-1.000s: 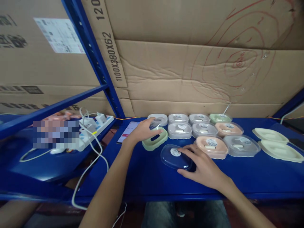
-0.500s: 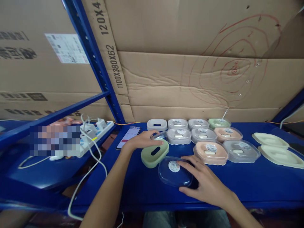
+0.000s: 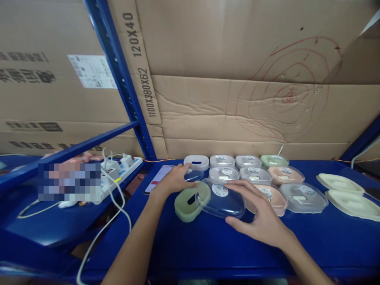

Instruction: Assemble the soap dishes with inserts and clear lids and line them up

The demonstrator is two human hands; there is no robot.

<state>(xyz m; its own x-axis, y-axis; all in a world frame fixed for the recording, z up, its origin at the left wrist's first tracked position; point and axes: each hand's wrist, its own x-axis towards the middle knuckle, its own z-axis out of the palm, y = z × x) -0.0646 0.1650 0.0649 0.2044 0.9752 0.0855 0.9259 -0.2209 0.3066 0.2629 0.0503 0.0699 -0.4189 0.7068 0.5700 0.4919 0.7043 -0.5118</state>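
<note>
Since the earlier frame the right hand (image 3: 261, 221) has lifted the clear plastic lid with round white sticker (image 3: 221, 200), fingers clasping it, over the sage-green oval soap-box base (image 3: 190, 200) steadied near-left by the left hand (image 3: 173, 181), fingers curled; lid not yet seated, nine covered boxes (image 3: 255, 174) behind.

Storeroom or warehouse: blue steel racking (image 3: 124, 83) and big cardboard cartons (image 3: 237, 79) just beyond the hands.

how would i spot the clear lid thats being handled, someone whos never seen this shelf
Start at the blue shelf in front of the cardboard wall and find the cluster of lidded soap boxes. At its near left corner the right hand grips the clear lid, tilted over the green base that the left hand steadies. It alone is raised off a box.
</note>
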